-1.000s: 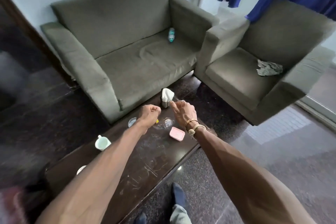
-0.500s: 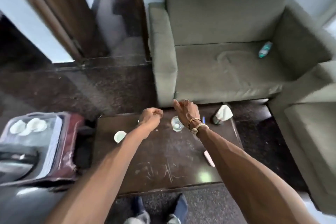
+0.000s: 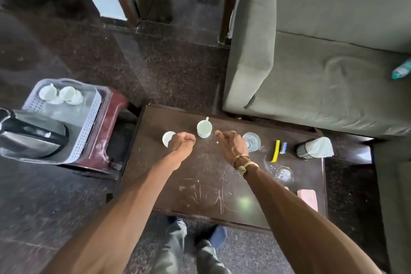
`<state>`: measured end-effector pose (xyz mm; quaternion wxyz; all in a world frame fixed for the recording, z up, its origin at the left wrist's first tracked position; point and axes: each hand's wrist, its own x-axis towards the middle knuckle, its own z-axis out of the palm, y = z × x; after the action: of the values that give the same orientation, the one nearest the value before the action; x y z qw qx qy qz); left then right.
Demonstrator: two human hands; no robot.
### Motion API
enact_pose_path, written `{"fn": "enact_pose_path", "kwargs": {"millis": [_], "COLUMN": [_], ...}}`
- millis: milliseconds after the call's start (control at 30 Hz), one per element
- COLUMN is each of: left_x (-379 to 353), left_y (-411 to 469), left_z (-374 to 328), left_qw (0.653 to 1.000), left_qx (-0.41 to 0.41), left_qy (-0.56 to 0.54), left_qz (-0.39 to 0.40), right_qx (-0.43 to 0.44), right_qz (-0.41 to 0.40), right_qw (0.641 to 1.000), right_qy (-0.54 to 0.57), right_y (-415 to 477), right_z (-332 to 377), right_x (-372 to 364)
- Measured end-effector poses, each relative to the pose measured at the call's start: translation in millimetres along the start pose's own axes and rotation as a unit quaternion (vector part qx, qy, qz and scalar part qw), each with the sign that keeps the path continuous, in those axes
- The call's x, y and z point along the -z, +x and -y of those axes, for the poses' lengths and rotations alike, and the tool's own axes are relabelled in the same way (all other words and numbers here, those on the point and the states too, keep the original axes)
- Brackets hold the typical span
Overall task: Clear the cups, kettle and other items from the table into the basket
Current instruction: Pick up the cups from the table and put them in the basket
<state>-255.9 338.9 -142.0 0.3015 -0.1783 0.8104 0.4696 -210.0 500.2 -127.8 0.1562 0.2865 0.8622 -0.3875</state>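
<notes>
View has swung left since a sec ago: the basket (image 3: 87,127) on the red stool (image 3: 111,104) is now fully in shot, w/ the kettle (image 3: 33,138) and two cups (image 3: 57,94) already inside. Both hands have shifted left along the table (image 3: 200,184), away from the tissue holder (image 3: 311,148). Left hand (image 3: 182,142) is curled in a loose fist, nothing seen in it, just beside the saucer (image 3: 167,138). The last cup (image 3: 204,129) stands upright betw. the hands. Right hand (image 3: 231,145) has its fingers straight and is empty, near that cup. Further right, untouched: a glass (image 3: 252,142), a yellow stick (image 3: 275,151), a 2nd glass (image 3: 283,173), a pink case (image 3: 308,198). Prob. cup and saucer go next; the job looks abt half done.
</notes>
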Motion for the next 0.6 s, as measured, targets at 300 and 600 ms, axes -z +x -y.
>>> {"fn": "enact_pose_path", "kwargs": {"millis": [300,600], "left_x": [-24.8,-56.9], "left_y": [81.3,164.7], "left_z": [16.8,21.8], "left_qw": [0.999,0.994], "left_qx": [0.008,0.012], "left_qy": [0.033,0.108], "left_qz": [0.002,0.028], "right_qx": [-0.045,-0.11], "right_qz": [0.046,0.045], "right_qw": [0.997,0.993], "right_qy": [-0.048,-0.025], "right_y": [68.9,148.9], "right_z": [-24.0,-28.5], "right_x": [-52.6,-102.7]}}
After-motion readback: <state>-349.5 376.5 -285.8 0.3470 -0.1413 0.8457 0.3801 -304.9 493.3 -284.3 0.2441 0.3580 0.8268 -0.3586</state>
